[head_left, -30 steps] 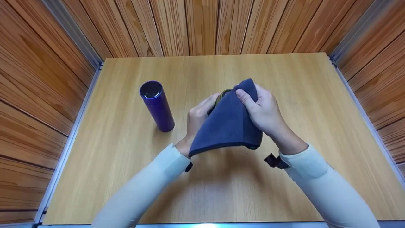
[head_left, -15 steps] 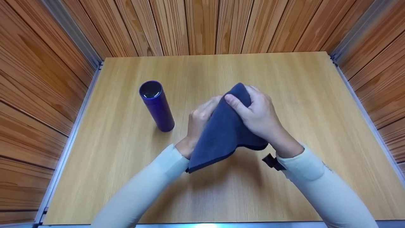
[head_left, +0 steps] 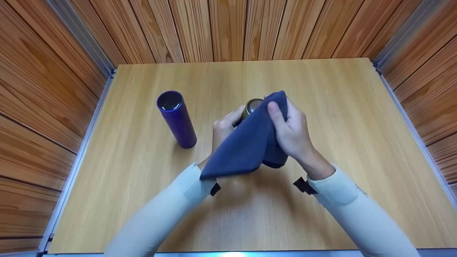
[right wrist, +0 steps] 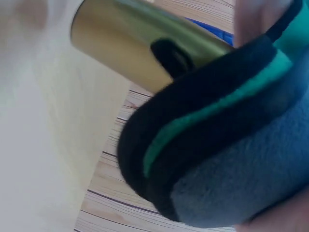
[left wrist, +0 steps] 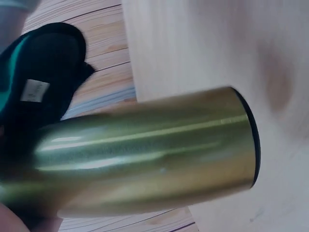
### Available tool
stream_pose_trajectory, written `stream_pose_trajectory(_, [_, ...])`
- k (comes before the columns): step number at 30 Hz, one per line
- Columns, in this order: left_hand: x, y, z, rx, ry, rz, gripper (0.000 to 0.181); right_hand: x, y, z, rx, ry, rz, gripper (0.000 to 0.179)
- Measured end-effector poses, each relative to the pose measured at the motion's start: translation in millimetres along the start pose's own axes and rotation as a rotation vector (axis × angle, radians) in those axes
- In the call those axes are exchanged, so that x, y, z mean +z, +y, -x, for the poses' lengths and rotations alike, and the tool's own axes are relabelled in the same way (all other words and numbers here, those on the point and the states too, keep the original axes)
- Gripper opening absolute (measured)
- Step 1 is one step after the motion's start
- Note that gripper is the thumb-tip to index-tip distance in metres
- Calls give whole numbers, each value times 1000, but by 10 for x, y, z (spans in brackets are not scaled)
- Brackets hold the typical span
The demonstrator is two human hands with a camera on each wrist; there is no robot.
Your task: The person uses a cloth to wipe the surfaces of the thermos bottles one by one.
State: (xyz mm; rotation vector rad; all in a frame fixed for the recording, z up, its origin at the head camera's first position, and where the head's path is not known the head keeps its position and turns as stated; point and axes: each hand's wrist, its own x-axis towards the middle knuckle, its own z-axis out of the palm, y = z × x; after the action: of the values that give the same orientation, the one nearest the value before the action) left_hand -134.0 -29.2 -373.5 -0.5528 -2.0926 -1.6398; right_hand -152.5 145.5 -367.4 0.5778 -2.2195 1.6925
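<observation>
My left hand grips a gold vacuum flask near its upper end, tilted above the table. In the head view only the flask's round top shows; the left wrist view shows its shiny gold body and black base rim. My right hand pinches a dark blue-grey cloth, thumb on top, against the flask's near side. A corner of the cloth hangs over my left wrist. The right wrist view shows the folded cloth, with black edging and a green inner side, beside the flask.
A purple flask with a dark, shiny top stands upright on the wooden table, left of my hands. Wood-plank walls enclose the table at the back and both sides.
The right hand and cloth shifted toward me, covering the flask's top, then went back up, so the top shows again. The cloth's hanging corner swung up and left. The purple flask stayed put.
</observation>
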Motion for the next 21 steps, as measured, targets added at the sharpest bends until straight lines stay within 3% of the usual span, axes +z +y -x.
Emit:
stream_pose_trajectory(3, [18, -61, -26, -71, 5, 36, 31, 12, 66, 54, -83, -50, -8, 67])
stream_pose_trajectory(6, [17, -117, -35, -92, -12, 75, 39, 2, 125, 91, -149, -96, -23, 82])
stream_pose_trajectory(13, [-70, -180, -64, -81, -151, 160, 53, -77, 211, 64, -292, -110, -88, 72])
stream_pose_trajectory(17, [-101, -192, -70, -122, -224, 212, 53, -123, 236, 41, -271, -124, -152, 71])
stream_pose_trajectory(21, [-104, -186, -54, -116, -242, 226, 53, -187, 258, 40, -203, -190, -204, 75])
